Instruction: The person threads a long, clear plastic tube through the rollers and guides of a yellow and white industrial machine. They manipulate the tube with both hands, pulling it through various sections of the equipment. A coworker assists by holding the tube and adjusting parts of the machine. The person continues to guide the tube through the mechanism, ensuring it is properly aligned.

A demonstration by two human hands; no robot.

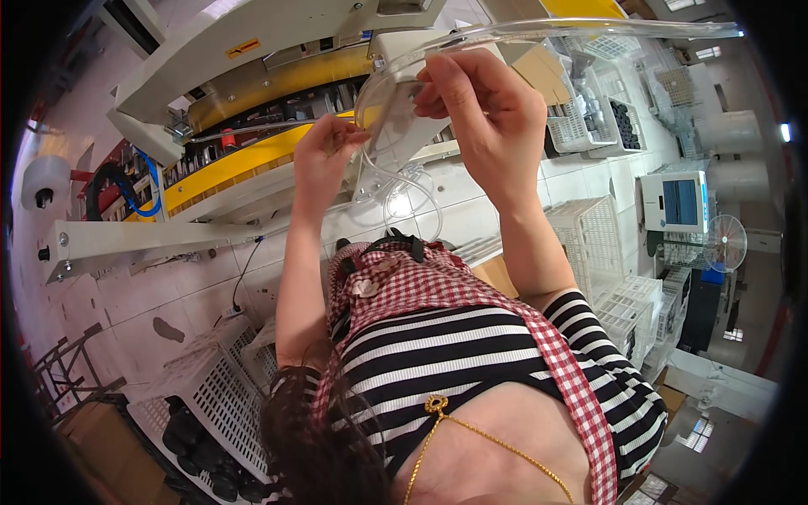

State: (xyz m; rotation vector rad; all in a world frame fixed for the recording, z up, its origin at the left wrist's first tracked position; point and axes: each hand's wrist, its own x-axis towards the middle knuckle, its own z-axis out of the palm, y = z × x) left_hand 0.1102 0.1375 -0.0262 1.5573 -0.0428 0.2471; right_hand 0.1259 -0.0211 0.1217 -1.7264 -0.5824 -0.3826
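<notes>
A clear, shiny strip of plastic film (581, 30) runs from the upper right across to my hands, then loops and hangs down in loose strands between them. My left hand (324, 160) pinches the film at the left side of the loop, thumb against fingers. Higher up and to the right, my right hand (492, 114) has its fingers curled, with thumb and forefinger closed on the strip near its bend. Thin coils of the film dangle above my apron (421, 282).
A machine with a yellow rail (198, 185) and pale metal frame (160, 240) stands ahead and left, with a white roll (46, 183) beyond. White plastic crates (585, 236) line the right. Another crate (219, 391) with black parts sits at lower left. A fan (725, 244) stands far right.
</notes>
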